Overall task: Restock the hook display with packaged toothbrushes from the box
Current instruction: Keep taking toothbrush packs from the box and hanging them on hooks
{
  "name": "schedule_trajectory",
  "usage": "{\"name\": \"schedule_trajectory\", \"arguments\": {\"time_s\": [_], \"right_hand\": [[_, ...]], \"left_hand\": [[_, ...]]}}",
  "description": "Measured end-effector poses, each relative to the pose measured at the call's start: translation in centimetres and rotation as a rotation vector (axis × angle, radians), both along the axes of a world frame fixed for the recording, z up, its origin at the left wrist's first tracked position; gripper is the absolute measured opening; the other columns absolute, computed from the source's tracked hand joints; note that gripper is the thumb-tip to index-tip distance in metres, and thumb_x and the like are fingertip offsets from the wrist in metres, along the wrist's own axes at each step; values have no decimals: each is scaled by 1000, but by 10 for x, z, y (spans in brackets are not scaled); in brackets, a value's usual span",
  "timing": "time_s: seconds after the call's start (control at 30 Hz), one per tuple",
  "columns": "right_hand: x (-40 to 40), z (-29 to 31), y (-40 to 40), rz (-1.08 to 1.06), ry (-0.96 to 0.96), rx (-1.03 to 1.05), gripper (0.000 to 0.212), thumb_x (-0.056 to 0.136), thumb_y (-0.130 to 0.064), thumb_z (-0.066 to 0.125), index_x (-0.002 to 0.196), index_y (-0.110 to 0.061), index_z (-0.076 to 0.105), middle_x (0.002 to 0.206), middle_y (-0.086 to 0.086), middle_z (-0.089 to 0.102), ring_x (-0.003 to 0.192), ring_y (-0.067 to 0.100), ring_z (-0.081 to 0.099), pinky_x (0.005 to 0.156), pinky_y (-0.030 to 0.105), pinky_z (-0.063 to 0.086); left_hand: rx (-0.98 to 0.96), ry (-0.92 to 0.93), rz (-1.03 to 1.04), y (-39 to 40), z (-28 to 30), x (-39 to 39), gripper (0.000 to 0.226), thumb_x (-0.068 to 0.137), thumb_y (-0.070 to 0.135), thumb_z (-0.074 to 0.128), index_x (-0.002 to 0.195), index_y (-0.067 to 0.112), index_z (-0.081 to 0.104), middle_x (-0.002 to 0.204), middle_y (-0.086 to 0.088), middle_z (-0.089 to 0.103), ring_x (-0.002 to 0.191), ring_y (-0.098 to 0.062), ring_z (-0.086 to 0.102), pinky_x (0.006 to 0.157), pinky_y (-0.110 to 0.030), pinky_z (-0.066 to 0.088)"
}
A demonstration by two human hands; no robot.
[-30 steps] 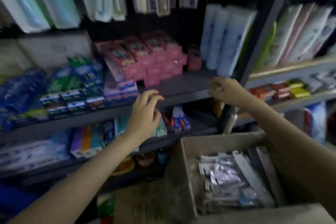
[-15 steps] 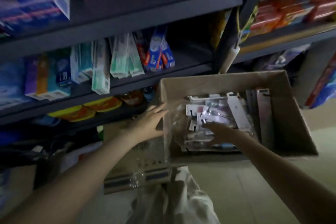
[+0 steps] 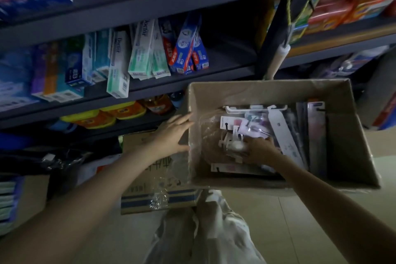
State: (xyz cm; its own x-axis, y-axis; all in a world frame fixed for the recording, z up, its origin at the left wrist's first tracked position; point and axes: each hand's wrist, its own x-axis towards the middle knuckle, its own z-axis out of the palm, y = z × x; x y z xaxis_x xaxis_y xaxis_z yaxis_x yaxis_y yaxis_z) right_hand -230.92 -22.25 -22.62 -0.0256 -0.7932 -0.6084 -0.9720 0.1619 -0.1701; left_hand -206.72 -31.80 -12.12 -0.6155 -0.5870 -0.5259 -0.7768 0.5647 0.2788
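Head view: right hand reaches into the box, fingers curling onto packaged toothbrushes; left hand, fingers released, steadies its left wall; overlapping packs could snag and spill when lifted.

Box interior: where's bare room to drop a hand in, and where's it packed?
Free: the cardboard box is bare along its far wall, above the packs, and down its right side past the upright dark packs. Some clear film shows by the left wall. Crowded: the middle, where packaged toothbrushes overlap and the right hand digs in. The left hand rests on the box's left wall.
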Motion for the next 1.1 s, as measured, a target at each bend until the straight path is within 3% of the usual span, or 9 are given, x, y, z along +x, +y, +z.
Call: {"name": "schedule_trajectory", "arguments": {"time_s": [0.07, 0.2, 0.3, 0.43, 0.57, 0.73, 0.83, 0.93, 1.1], "right_hand": [[-11, 13, -4, -68, -97, -63, 62, 88, -53, 34, 131, -10, 44, 132, 12, 51, 120, 26, 49, 96, 30, 36], [-20, 59, -27, -441, -445, -187, 24, 82, -17, 67, 100, -2, 62, 86, 6, 58, 83, 20, 57, 61, 16, 40], [-13, 97, -44, -661, -806, -279, 5, 81, -8, 67, 80, -5, 63, 72, 6, 60, 73, 21, 58, 70, 35, 46], [15, 159, -71, -627, -1038, -442, 8, 88, -8, 59, 84, -1, 60, 79, 15, 58, 75, 24, 55, 72, 37, 45], [32, 226, -92, -478, -1071, -625, 23, 92, -14, 55, 94, 9, 60, 79, 12, 63, 69, 17, 60, 63, 27, 50], [45, 297, -107, -525, -1141, -862, 22, 89, -16, 61, 71, -9, 50, 37, -3, 46, 30, 12, 40, 34, 19, 33], [68, 335, -118, -490, -1287, -780, 19, 87, -1, 57, 84, -11, 41, 46, -5, 40, 36, 10, 37, 40, 23, 32], [98, 372, -132, -562, -1477, -643, 23, 79, 6, 41, 80, -14, 31, 65, 3, 37, 45, 14, 39, 49, 28, 35], [135, 432, -161, -413, -1350, -804, 19, 87, 10, 34, 89, -8, 40, 76, 8, 41, 48, 12, 53, 51, 28, 45]], "left_hand": [[-21, -16, -5, 1, 1, -2, 73, 87, 38, 59, 146, 19, 22, 157, 5, 0, 144, -14, 2, 115, -30, 8], [-88, 6, 22, 3, 10, -13, 69, 89, 43, 55, 145, 20, 24, 156, 1, 9, 144, -14, 1, 115, -33, 5], [52, 223, 205, 0, 30, -35, 73, 85, 46, 59, 145, 19, 27, 152, 1, 23, 140, -16, 21, 111, -29, 20], [393, 453, 385, -10, 62, -61, 73, 70, 54, 71, 128, 18, 46, 129, -1, 54, 116, -16, 53, 102, -36, 43], [340, 770, 551, -30, 101, -55, 50, 73, 22, 77, 116, 13, 54, 106, -4, 66, 95, -18, 63, 90, -40, 51], [174, 938, 555, -53, 150, -6, 34, 73, 3, 74, 91, 22, 51, 85, 9, 60, 69, 9, 57, 68, -13, 45], [38, 1001, 572, -63, 179, 25, 34, 76, 1, 72, 97, 16, 50, 84, 10, 57, 72, 3, 55, 65, -15, 43], [2, 1107, 644, -74, 213, 52, 29, 82, 5, 65, 101, 19, 47, 87, 8, 56, 83, -11, 55, 72, -19, 45], [54, 1304, 756, -92, 278, 88, 16, 77, 13, 55, 82, 23, 43, 76, 0, 45, 71, -19, 43, 61, -30, 36]]}}
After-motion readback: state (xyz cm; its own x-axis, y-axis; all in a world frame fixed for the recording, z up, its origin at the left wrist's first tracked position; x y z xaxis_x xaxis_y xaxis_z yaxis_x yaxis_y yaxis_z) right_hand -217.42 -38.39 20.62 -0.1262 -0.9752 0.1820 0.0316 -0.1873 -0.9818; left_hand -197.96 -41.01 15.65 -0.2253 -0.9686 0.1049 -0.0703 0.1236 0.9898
